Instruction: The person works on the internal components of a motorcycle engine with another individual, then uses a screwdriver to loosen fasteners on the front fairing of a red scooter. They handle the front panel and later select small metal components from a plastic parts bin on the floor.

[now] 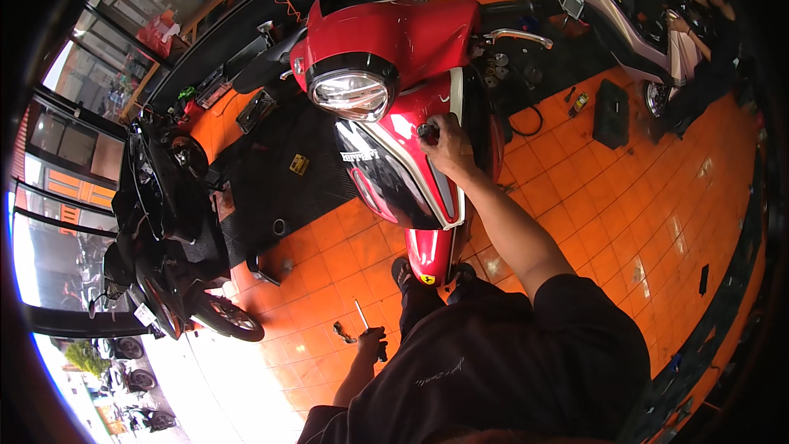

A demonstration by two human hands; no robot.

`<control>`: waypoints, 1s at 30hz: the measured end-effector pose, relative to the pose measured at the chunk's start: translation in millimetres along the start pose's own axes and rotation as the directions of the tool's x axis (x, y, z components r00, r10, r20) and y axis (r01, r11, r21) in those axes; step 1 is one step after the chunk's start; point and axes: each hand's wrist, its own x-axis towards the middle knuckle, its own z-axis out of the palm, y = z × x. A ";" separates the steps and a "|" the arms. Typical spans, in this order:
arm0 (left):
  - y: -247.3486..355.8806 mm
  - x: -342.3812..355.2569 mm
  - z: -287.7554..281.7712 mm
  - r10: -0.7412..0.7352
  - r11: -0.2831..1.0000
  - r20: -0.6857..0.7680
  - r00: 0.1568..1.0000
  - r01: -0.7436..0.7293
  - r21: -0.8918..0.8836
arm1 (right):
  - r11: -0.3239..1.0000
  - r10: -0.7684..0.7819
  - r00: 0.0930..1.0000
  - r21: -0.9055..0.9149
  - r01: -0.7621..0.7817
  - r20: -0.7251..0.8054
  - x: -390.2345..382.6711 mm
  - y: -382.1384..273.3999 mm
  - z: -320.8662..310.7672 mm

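A red scooter [362,29] with a bright headlight [349,97] stands upright in front of me. My right hand [450,148] is at its front panel, fingers curled round a small dark rounded part [427,133] beside the pale trim strip. I cannot make out what that part is or whether it is fixed to the panel. Low at my left side, my left hand [371,345] is closed on a screwdriver [361,313], its thin pale shaft pointing up and away. The handle is mostly hidden in the fingers. The red front mudguard [429,255] lies between my feet.
A black motorcycle [168,238] stands at left. Another person [707,41] is by a pale bronze scooter [625,16] at far right. A black case [611,113] and a spray can [579,104] rest on the orange tiles [592,214]. A small dark piece [342,332] is near my left hand.
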 end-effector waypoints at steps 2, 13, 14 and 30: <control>2.7 -1.2 2.3 0.001 1.000 -0.002 1.000 -0.001 0.010 | 0.993 0.042 0.999 0.114 -0.039 -0.029 -1.8 4.4 2.5; 18.9 -6.9 19.9 0.000 0.995 0.012 1.000 -0.001 0.103 | 0.881 0.356 0.914 0.257 -0.397 0.193 8.2 5.9 -8.9; 17.4 -5.1 19.5 0.001 0.995 0.017 1.000 -0.002 0.095 | 0.877 0.359 0.913 0.263 -0.401 0.196 8.1 3.2 -9.1; 42.7 12.1 16.0 0.040 0.986 0.046 0.998 -0.047 0.162 | 0.995 0.051 0.999 -0.090 -0.049 0.015 5.4 -16.4 4.0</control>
